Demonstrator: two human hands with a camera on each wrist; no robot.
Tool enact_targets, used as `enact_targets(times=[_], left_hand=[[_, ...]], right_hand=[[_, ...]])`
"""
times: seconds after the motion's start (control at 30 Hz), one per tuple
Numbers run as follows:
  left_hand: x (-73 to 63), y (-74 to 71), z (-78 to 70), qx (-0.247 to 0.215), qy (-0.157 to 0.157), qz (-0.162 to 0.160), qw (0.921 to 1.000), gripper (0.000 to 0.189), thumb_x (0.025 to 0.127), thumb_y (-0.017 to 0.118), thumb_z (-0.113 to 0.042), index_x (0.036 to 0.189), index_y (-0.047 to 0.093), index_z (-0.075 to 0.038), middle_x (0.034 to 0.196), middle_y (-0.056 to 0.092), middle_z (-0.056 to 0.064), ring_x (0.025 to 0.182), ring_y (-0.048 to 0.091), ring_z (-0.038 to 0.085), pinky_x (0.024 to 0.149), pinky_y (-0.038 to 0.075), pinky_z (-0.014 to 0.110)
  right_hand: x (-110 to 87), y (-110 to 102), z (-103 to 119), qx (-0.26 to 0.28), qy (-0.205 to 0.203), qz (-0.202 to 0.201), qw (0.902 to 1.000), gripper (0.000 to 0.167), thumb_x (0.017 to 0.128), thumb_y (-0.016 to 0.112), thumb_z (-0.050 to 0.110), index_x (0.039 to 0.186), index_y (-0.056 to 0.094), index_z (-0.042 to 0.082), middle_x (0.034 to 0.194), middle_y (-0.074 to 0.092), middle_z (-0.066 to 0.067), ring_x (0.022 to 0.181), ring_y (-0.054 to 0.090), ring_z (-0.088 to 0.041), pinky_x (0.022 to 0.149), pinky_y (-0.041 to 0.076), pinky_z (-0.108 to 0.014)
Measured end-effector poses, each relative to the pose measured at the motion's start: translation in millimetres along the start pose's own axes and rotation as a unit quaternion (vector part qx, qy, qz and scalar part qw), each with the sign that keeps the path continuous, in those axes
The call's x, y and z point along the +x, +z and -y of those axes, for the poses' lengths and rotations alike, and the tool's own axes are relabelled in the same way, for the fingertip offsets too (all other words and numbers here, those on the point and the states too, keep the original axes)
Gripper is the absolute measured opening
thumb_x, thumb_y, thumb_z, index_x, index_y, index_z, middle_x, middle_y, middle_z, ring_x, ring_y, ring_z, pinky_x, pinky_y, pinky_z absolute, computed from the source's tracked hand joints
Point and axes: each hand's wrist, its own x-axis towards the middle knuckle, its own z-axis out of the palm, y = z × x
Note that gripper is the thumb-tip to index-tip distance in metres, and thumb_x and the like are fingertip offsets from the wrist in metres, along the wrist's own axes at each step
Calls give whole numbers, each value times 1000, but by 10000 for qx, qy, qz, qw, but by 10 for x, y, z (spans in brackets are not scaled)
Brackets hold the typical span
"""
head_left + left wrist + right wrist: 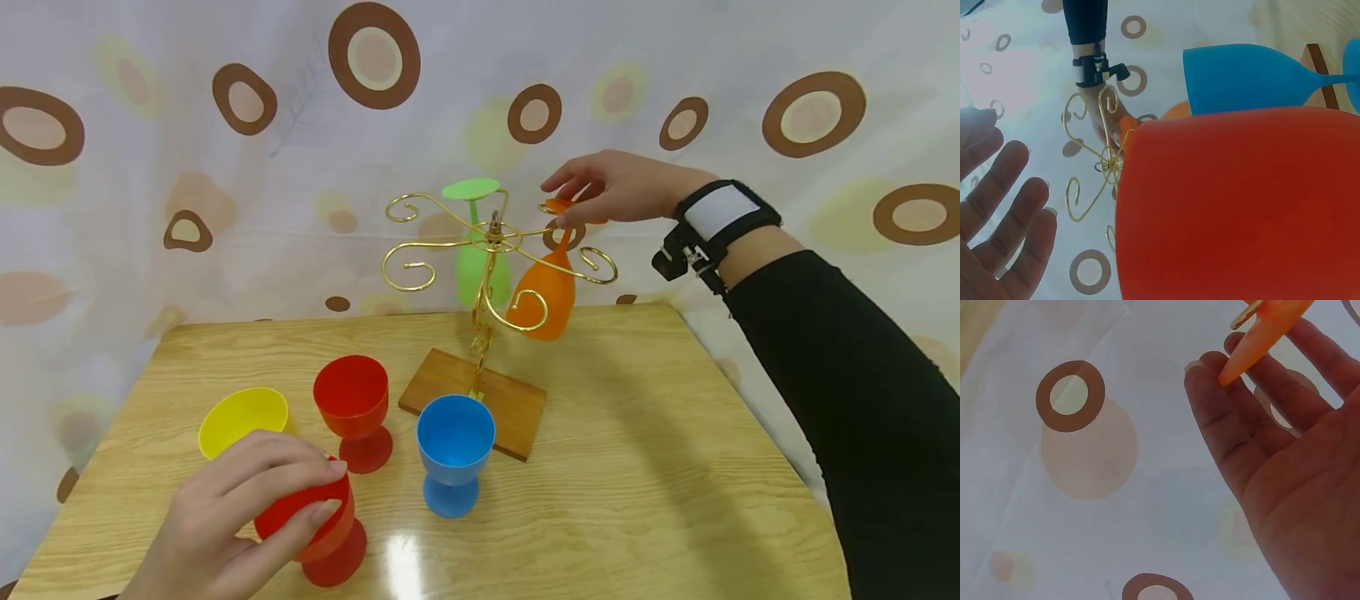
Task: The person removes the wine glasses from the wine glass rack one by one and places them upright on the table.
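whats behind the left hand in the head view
Parts of the yellow cup and the near red cup. The yellow cup's upper part shows above the left hand, its lower part covered; the near red cup's right side and foot show, its left side hidden.

Homelike indoor spot, with a wood-grain table [600, 483] and ring-patterned cloth backdrop [457, 75].

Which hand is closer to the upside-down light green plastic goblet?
The right hand is nearer, just right of the green goblet, at the orange plastic goblet. The left hand is farther, by the front red plastic goblet.
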Motion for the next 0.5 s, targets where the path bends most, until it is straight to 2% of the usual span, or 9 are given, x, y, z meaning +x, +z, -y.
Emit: enact_targets(times=[0.13,0.23,0.5], left_hand=[[4,4,-12,-69,82,-17,9999,25,95,69,-19,104,72,4,98,69,11,94,60,14,85,50,12],[-4,-3,-23,-17,20,-3,10000,25,96,69,-19,105,72,3,99,69,10,94,60,14,85,50,12],[-22,-9,-40,72,-80,10,9999,25,96,69,-21,106,72,2,99,69,10,94,60,13,85,50,12]], right_hand=[[-54,6,58,-47,-202,-88,9997,61,92,71,38,145,49,18,139,57,-8,130,52,-28,107,43,-49],[-70,14,136,-122,-388,-167,9990,61,91,73,39,144,50,19,136,59,-5,128,52,-26,107,42,-49],[42,27,316,-15,-652,-183,9977,59,89,75,39,141,53,21,136,60,-2,126,54,-22,105,42,-45]])
